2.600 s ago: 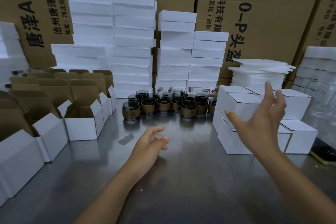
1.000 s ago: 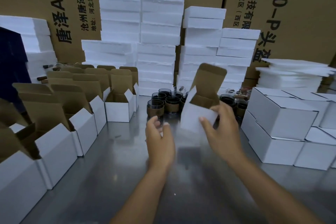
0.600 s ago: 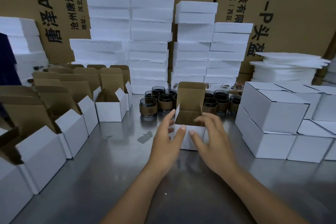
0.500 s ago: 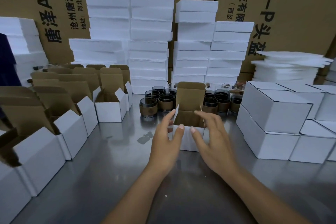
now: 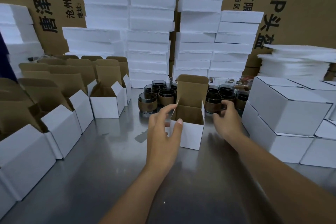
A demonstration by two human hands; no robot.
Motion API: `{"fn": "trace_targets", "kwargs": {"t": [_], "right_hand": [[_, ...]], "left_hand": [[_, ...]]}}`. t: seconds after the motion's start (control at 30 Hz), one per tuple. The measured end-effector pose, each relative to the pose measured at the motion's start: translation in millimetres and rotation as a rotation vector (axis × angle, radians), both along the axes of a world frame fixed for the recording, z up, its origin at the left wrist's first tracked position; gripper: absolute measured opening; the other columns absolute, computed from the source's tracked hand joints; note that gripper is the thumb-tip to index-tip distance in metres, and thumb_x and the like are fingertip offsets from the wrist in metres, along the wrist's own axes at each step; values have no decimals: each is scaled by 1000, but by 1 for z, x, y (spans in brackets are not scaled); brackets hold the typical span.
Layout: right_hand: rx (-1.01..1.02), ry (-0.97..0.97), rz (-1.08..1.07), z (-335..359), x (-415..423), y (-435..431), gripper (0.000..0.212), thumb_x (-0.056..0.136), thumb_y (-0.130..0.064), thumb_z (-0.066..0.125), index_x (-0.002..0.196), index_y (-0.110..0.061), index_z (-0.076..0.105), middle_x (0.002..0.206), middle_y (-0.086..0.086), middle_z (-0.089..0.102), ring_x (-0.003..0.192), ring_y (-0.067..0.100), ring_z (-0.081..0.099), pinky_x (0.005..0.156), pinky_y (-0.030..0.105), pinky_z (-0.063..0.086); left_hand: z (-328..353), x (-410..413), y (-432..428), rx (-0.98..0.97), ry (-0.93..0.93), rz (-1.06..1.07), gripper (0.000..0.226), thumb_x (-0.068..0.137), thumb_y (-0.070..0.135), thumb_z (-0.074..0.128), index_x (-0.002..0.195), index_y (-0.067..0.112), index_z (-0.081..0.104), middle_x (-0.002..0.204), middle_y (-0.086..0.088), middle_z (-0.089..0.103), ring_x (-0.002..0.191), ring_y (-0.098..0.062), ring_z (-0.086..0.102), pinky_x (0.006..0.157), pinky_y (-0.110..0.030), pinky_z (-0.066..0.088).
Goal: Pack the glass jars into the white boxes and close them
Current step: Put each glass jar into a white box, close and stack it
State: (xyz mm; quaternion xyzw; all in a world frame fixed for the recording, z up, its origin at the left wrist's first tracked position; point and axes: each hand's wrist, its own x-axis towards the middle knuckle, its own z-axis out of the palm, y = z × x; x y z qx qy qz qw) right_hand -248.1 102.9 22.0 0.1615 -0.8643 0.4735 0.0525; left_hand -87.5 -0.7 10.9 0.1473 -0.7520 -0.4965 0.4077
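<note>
An open white box [image 5: 191,133] with a brown inside stands in the middle of the steel table [image 5: 101,172], its lid flap upright. My left hand [image 5: 161,132] holds the box's left wall, thumb on the front corner and fingers at the side flap. My right hand [image 5: 226,121] is just right of the box, its fingers curled round a glass jar [image 5: 212,102] with a brown band. More dark glass jars [image 5: 161,94] stand in a cluster behind the box, partly hidden by its lid.
Rows of open white boxes [image 5: 107,104] line the left side. Closed white boxes [image 5: 291,112] are stacked at the right. White foam blocks [image 5: 151,42] and thin foam sheets [image 5: 298,63] rise at the back in front of large cardboard cartons [image 5: 300,5].
My right hand brought an open box to the table's middle and set it down. It then let go and moved right onto a jar. My left hand stayed at the box's left side.
</note>
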Motion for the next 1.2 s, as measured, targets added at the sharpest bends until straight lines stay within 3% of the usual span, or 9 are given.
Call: {"fn": "trace_targets", "kwargs": {"t": [0.17,0.3,0.43,0.5,0.6,0.7,0.93,1.07,1.2], "right_hand": [[259,75,-44,7,-14,-10,63,95,-18,51,147,-33,20,129,12,39,91,26,56,80,43,51],[383,54,-51,13,-21,-13,53,94,-21,53,141,-29,31,133,14,36,100,32,55,81,41,50],[297,65,-5,20,-25,-13,17,91,-23,61,103,-20,50,122,13,45,87,25,51,69,32,39],[258,29,35,20,-25,-12,19,87,-24,66,83,-18,48,112,12,51,80,21,50,68,31,37],[266,-12,82,17,-18,-9,28,86,-24,68,74,-20,44,99,11,55,77,19,48,67,31,39],[238,16,87,11,-7,-6,25,88,-26,66,79,-20,44,106,13,54,81,21,50,70,31,39],[-138,181,41,42,32,8,20,89,-21,63,102,-17,48,123,12,49,95,17,48,83,27,39],[-358,265,76,69,70,16,43,87,-20,67,120,-22,40,124,1,46,111,16,49,91,25,40],[-537,235,162,63,114,25,75,76,-28,77,131,-36,27,115,-14,52,103,-3,53,81,3,38]], "left_hand": [[-1,-1,1,-42,21,-2,39,90,30,60,99,63,43,113,23,40,102,15,44,68,3,39],[-3,-2,1,-55,31,0,37,90,31,60,100,62,42,114,21,41,102,12,46,69,3,39],[-3,-3,1,-67,31,-5,37,90,32,59,98,64,41,109,28,38,102,20,40,63,-2,43],[-4,-4,2,-75,26,4,39,90,32,59,98,65,40,109,27,38,101,23,39,64,-6,42],[-4,-4,2,-87,26,15,41,90,31,59,99,66,39,111,20,41,101,22,40,69,-9,42],[-3,-2,3,-91,21,12,43,90,31,59,98,68,38,109,25,40,100,20,42,69,-10,42],[-2,1,3,-84,-20,-11,43,91,30,59,102,65,36,116,12,44,101,6,47,72,-8,39],[0,7,5,-106,-44,-31,47,92,30,57,109,66,33,118,11,45,103,0,49,74,-9,38],[5,16,10,-132,12,10,42,95,28,50,122,57,34,122,8,45,108,0,47,84,-12,37]]}}
